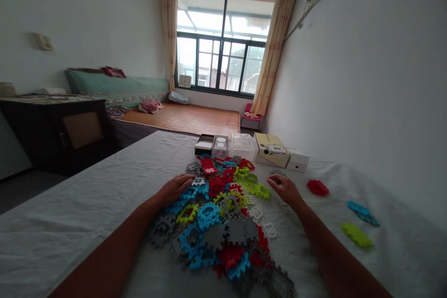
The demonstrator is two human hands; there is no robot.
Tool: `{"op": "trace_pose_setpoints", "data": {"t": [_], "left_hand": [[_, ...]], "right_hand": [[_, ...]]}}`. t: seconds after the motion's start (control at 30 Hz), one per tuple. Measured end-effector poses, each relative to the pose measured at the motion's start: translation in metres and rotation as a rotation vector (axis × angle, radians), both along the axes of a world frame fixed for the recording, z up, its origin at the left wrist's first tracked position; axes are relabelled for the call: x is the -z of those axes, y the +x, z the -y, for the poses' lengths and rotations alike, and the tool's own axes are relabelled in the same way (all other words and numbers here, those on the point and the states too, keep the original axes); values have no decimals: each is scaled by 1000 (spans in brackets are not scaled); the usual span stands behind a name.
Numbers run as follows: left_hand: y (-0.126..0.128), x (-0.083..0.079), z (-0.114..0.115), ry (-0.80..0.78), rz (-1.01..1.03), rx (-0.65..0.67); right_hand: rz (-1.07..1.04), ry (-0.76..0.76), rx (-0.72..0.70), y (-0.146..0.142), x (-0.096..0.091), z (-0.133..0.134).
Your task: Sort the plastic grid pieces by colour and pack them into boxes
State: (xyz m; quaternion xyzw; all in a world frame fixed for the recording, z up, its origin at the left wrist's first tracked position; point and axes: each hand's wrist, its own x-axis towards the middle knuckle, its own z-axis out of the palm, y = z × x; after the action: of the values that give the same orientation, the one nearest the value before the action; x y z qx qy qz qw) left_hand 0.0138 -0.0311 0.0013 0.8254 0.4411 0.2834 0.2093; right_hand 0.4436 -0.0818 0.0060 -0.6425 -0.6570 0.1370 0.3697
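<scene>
A heap of toothed plastic building tiles (223,214) in red, blue, green, grey and white lies on a white sheet (87,214). My left hand (176,188) rests palm down on the heap's left edge, fingers flat over blue and white tiles. My right hand (284,187) hovers just right of the heap, fingers curled, beside a green tile (261,191); whether anything is pinched in them is unclear. Small white window-like tiles (269,229) lie near my right forearm.
Sorted to the right lie a red stack (317,187), a blue stack (362,212) and a green stack (356,235). Small boxes (220,146) and a yellow box (272,149) line the far edge. A dark cabinet (59,125) and a bed stand beyond.
</scene>
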Motion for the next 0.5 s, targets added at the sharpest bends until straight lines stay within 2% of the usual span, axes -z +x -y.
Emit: {"op": "trace_pose_setpoints", "data": {"t": [0.1, 0.17, 0.3, 0.5], "left_hand": [[0, 0, 0, 5, -4, 8], [0, 1, -1, 4, 1, 7], [-1, 2, -2, 6, 6, 3], [-1, 3, -3, 27, -15, 3]], "right_hand": [[28, -71, -185, -6, 0, 5], [64, -103, -243, -9, 0, 8], [71, -102, -233, -13, 3, 10], [203, -42, -190, -20, 10, 6]]}}
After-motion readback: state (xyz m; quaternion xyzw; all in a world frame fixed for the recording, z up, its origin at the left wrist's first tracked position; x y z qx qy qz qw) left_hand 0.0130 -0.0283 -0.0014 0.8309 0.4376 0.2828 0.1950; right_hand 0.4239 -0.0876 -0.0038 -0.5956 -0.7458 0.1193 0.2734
